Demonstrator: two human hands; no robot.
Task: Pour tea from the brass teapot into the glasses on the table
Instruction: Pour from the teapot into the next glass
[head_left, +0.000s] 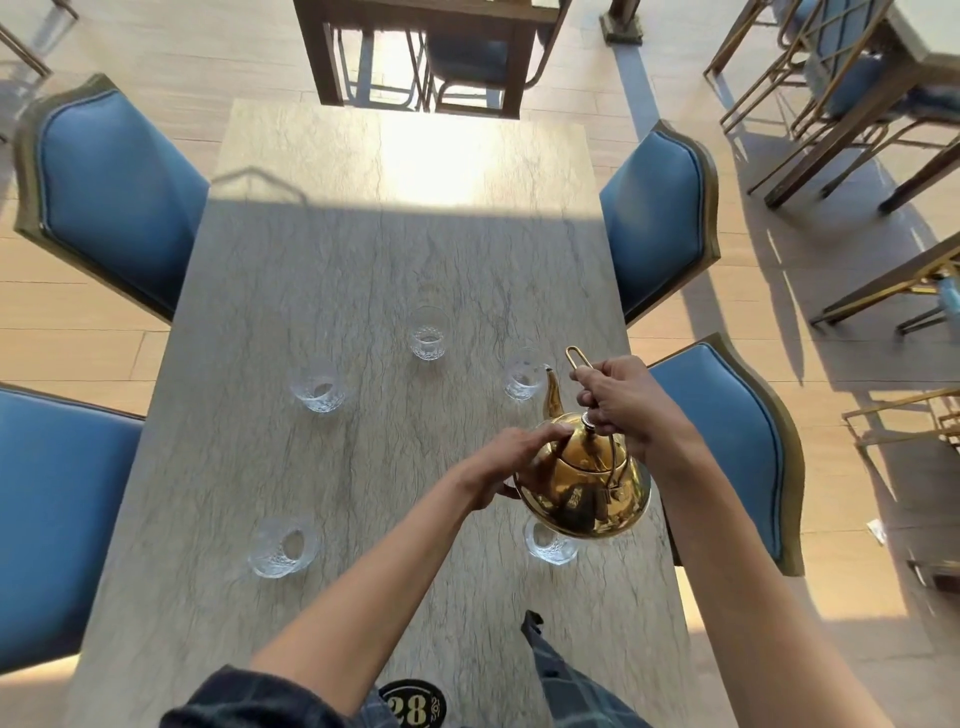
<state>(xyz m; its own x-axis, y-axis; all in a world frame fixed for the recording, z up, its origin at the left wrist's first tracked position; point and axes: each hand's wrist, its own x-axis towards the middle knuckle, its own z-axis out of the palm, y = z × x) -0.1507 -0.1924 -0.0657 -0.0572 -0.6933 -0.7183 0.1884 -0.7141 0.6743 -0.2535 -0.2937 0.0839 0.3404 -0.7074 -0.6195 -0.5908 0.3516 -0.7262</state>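
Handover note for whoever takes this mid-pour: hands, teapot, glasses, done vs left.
Right hand: shut on the handle of the brass teapot, which is held off the table.
Left hand: steadying the pot's side.
Spout tip sits at the far-right glass.
Other glasses: far-middle glass, left glass, near-left glass, near-right glass partly hidden under the pot.
Done: no tea visible in any glass.
Left: fill all five.

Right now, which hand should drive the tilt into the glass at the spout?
Right hand: it grips the brass teapot's handle, spout by the right-middle glass. Left hand only steadies the body.
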